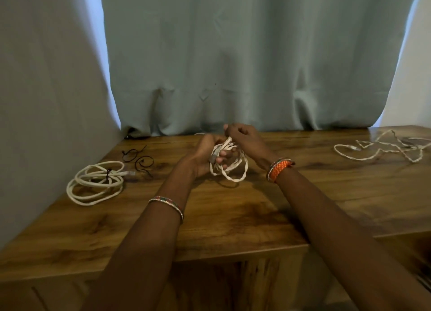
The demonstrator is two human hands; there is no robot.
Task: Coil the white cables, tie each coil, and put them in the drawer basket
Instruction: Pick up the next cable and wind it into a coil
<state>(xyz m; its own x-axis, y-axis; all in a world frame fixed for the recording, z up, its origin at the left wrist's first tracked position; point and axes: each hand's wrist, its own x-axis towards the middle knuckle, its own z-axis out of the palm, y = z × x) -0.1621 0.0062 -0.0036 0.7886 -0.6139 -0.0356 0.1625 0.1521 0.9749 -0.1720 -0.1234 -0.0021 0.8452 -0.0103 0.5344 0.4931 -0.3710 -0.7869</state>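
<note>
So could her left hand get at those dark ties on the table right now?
Probably not at once. The left hand is closed around the coil with the right hand. The dark ties lie unobstructed on the table, so it must let go first.

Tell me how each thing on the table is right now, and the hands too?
Tied coil: coiled, tied with a dark tie, lying on the table.
Coil in the hands: looped, held above the table, no tie visible.
Loose cable: uncoiled, spread out at the right.
Spare dark ties: unused, lying beside the tied coil.
Left hand: gripping the loops.
Right hand: closed on the coil's top.
</note>
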